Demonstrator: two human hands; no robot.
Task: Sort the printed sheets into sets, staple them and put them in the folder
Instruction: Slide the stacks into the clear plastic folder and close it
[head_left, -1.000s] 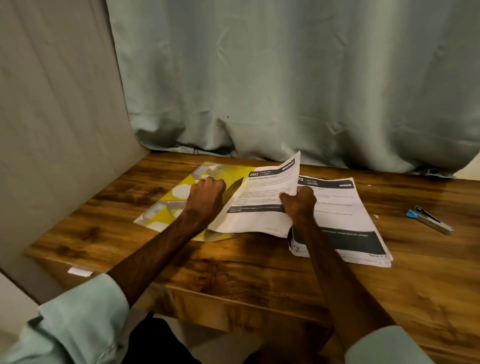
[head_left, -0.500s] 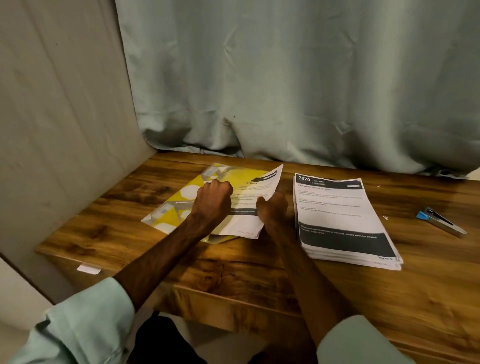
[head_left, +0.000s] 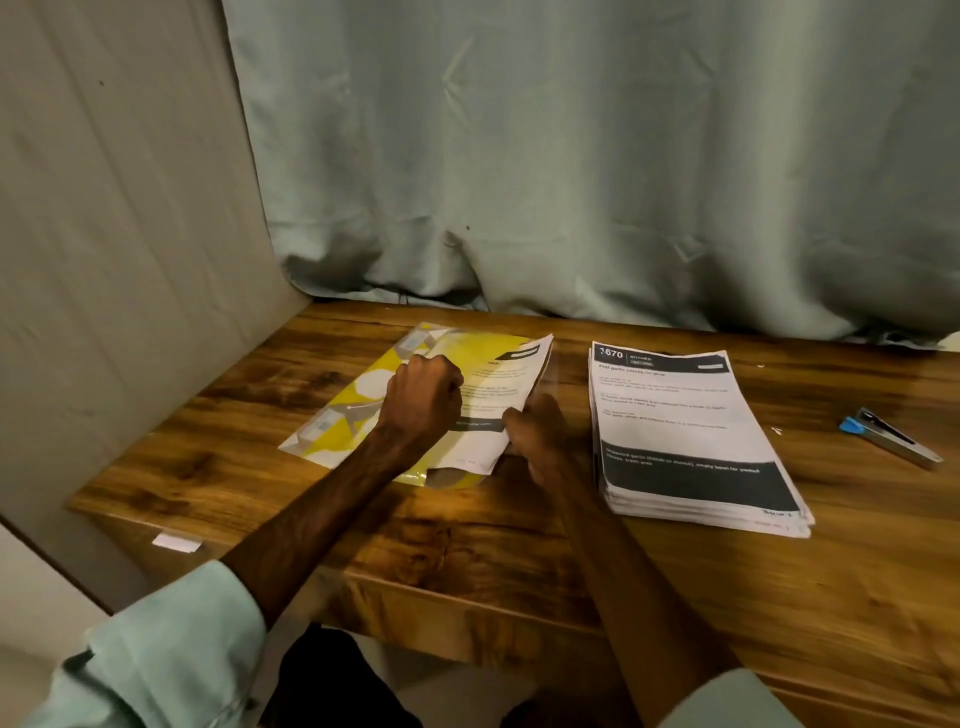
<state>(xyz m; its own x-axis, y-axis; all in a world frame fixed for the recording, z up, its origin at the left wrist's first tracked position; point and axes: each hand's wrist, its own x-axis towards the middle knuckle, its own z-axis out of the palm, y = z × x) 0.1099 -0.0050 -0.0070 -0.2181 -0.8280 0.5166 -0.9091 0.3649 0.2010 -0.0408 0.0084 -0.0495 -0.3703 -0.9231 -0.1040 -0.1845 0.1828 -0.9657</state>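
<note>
— Fingers of your right hand, what do they do?
— They pinch the near edge of the printed set. It lies on the yellow folder, centre frame. My left hand grips its clear cover.
— And farther?
— Sheet stack at right, stapler by the right edge.

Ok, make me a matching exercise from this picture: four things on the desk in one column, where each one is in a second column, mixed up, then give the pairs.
Things
1. folder
2. stack of sheets
3. stapler
4. loose set of sheets

Places
A. far right of the table, apart from all the paper
B. in the grip of the right hand, over the folder
C. left part of the table, lying flat
D. just right of the hands, lying flat

Pairs: 1-C, 2-D, 3-A, 4-B
</note>
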